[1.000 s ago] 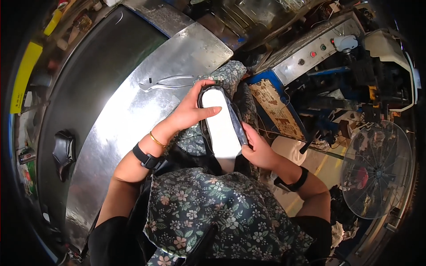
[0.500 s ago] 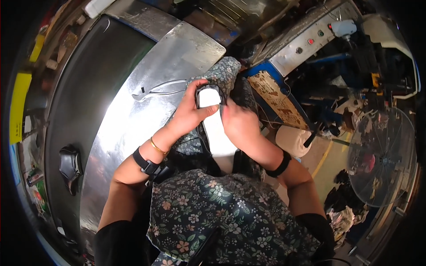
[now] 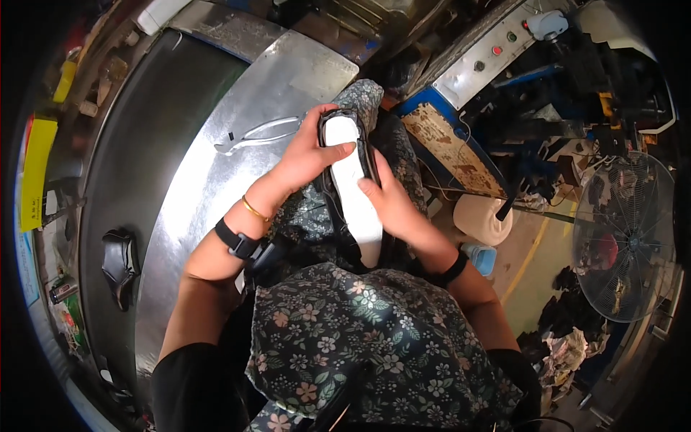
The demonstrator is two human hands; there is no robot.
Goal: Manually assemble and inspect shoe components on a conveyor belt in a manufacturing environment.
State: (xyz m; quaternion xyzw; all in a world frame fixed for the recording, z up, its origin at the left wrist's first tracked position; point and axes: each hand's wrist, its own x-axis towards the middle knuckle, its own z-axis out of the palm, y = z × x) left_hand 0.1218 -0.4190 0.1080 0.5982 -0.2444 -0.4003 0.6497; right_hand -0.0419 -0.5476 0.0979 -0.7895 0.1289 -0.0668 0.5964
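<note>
A black shoe upper with a white insole board (image 3: 353,189) facing up lies over my lap, its rounded end pointing away from me. Dark, gathered edging shows around that end. My left hand (image 3: 308,153) grips the far left side, thumb pressed on the white board and fingers curled round the edge. Lower down on the right side, my right hand (image 3: 394,200) is wrapped around the shoe upper, its thumb resting at the board's edge. The shoe's underside is hidden from view. Metal pliers (image 3: 268,132) lie on the steel tabletop just left of my left hand.
The steel tabletop (image 3: 187,194) borders a dark conveyor belt (image 3: 169,93) with a black shoe (image 3: 119,265) on it. At right are a machine with a control panel (image 3: 481,63), a cream roll (image 3: 481,218), a blue container (image 3: 479,258), a fan (image 3: 625,241) and heaped scraps (image 3: 568,353).
My right hand, blurred beside the far end earlier, has slid nearer along the shoe's right side and now holds it. My left thumb stays on the board.
</note>
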